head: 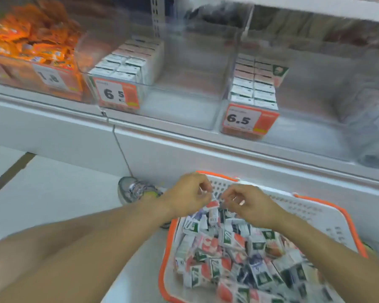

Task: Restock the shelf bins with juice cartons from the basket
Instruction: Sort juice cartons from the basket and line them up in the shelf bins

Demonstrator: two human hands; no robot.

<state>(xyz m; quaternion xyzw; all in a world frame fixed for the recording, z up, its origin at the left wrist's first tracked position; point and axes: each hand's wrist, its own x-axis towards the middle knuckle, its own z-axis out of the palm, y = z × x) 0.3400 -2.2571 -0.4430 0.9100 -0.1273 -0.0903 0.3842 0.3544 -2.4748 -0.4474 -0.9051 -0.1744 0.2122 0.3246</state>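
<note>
Hands meet over the far end of the white basket [311, 206] with orange rim, which is full of loose juice cartons [239, 252]. Left hand [188, 194] and right hand [247, 204] both have curled fingers and seem to pinch one small red-topped carton [213, 209] between them; blur hides the exact grip. Above, clear shelf bins [184, 88] hold rows of cartons behind 6.5 price tags [247, 120].
</note>
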